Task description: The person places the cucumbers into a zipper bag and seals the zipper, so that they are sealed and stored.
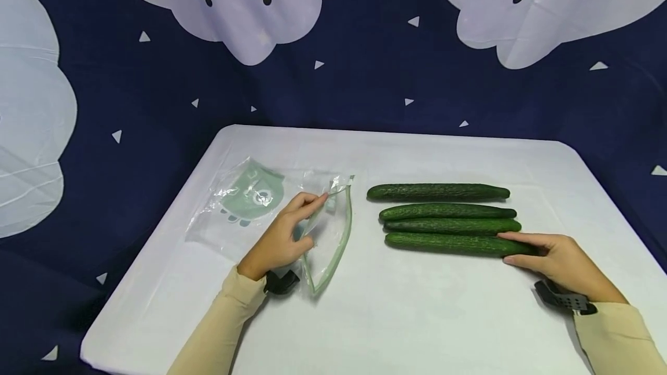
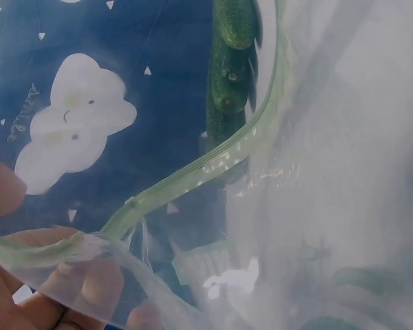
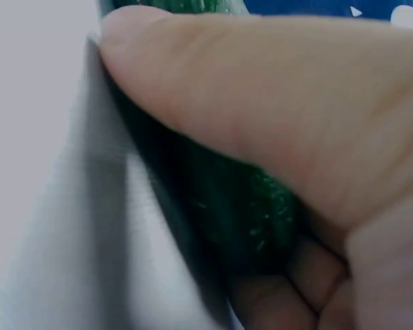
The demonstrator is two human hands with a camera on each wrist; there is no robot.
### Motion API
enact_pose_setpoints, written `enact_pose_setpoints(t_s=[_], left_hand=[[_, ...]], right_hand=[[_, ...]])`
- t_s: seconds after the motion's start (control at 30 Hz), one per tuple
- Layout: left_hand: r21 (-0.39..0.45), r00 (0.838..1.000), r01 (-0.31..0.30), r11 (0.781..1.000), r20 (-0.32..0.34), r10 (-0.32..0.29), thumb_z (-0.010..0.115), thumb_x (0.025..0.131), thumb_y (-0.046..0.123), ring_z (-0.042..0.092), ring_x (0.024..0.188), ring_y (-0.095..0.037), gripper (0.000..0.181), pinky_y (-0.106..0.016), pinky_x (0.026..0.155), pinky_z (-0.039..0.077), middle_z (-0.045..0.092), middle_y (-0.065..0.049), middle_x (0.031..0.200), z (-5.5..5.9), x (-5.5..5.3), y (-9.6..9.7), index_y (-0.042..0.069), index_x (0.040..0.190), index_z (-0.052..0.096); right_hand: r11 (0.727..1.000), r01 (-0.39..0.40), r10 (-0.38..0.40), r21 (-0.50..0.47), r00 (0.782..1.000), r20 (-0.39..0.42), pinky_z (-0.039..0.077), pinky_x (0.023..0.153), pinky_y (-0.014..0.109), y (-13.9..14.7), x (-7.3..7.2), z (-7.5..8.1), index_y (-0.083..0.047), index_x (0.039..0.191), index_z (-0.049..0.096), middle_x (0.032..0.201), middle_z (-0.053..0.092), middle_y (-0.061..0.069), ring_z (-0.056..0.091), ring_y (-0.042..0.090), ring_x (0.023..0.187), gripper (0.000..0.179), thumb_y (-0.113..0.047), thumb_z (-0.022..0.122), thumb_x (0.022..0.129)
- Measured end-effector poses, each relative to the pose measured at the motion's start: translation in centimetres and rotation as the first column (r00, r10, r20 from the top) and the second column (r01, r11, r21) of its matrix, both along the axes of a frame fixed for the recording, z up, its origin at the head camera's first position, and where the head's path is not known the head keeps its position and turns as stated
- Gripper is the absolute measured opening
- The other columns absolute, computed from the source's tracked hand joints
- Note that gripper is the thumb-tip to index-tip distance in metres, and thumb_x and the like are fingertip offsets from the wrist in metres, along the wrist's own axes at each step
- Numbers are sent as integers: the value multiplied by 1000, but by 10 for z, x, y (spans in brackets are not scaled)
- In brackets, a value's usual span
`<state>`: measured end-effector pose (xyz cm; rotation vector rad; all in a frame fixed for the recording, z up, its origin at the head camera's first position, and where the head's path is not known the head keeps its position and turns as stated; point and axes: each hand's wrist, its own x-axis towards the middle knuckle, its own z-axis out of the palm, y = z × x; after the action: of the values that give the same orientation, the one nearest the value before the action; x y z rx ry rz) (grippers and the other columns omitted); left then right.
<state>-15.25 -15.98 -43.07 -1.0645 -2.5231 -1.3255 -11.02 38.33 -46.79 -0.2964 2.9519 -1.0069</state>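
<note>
My left hand (image 1: 286, 233) holds the rim of a clear plastic zip bag (image 1: 255, 195) with a green zip strip and a green cartoon print. The bag's mouth gapes toward the right, and its green strip (image 2: 199, 168) curves past my fingers (image 2: 103, 278), which show through the film in the left wrist view. On the right, my right hand (image 1: 557, 259) grips the right end of the nearest cucumber (image 1: 448, 242), thumb along the near side. In the right wrist view, the thumb (image 3: 248, 82) covers much of this dark green cucumber (image 3: 227, 199).
Behind the gripped cucumber lie more cucumbers: one close by (image 1: 453, 225), another (image 1: 448, 212) against it, and the farthest (image 1: 438, 192) set slightly apart. All lie on a white table (image 1: 391, 323) with rounded corners. A dark blue cloth (image 1: 365, 85) with clouds hangs behind.
</note>
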Motion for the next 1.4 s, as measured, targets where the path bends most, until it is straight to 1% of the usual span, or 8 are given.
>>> enact_pose_setpoints(t_s=[0.2,0.37,0.57,0.8,0.93,1.07,1.17,1.4], left_hand=[[21,1000,-6,1000,-16,7,57,73,-2,48,121,-19,85,-43,102,41,51,-1,135,-1,0,-2,6,156,42],[21,1000,9,1000,-5,-9,57,73,-3,48,120,-19,86,-42,102,41,51,-7,134,-2,0,-1,7,157,41],[16,1000,6,1000,-12,-6,57,73,-4,48,121,-19,86,-43,103,42,51,-10,135,-2,1,-2,7,157,40],[6,1000,8,1000,-21,-8,58,73,-4,47,123,-19,86,-45,103,42,50,-11,136,-2,1,-2,6,157,40],[-7,1000,5,1000,-16,-5,57,74,-3,47,123,-18,86,-42,100,43,50,-10,137,-2,-1,-1,7,157,40],[-24,1000,-4,1000,-18,4,57,74,-1,47,122,-18,84,-39,94,43,50,-8,136,-2,-1,0,7,157,41],[-32,1000,-12,999,-23,12,57,74,-1,47,119,-18,84,-39,92,43,51,-10,136,-3,1,-1,7,156,41],[-28,999,-11,1000,-35,10,57,74,0,47,118,-17,85,-37,91,44,50,-5,136,-3,0,0,8,157,41]], right_hand=[[999,17,-17,-43,1000,4,40,80,3,3,-4,-2,-28,133,71,139,61,14,43,-23,111,52,-38,83,84],[996,62,-62,-67,998,5,44,69,13,6,1,-5,-26,132,72,135,64,0,56,-6,89,51,-34,84,84],[992,37,-38,-122,999,-7,40,55,28,7,-1,-8,-20,132,72,122,62,-25,47,15,65,50,-28,85,84],[979,18,-28,-203,998,-47,36,50,31,4,-2,-8,-10,133,70,114,67,-22,41,15,58,49,-13,83,86],[944,33,-48,-328,998,-40,35,45,32,-5,2,-6,-2,133,68,119,67,-22,39,11,52,49,-2,80,86],[912,-15,-4,-411,999,-44,50,58,19,-21,2,-6,7,135,62,127,66,-21,62,-3,76,50,7,74,87],[886,-28,14,-463,999,-34,55,79,18,-37,0,-7,9,136,60,128,67,-16,64,0,109,50,9,73,87],[898,-22,16,-440,1000,-16,53,82,17,-65,2,-6,3,135,64,127,69,-15,60,-3,114,50,-1,78,88]])
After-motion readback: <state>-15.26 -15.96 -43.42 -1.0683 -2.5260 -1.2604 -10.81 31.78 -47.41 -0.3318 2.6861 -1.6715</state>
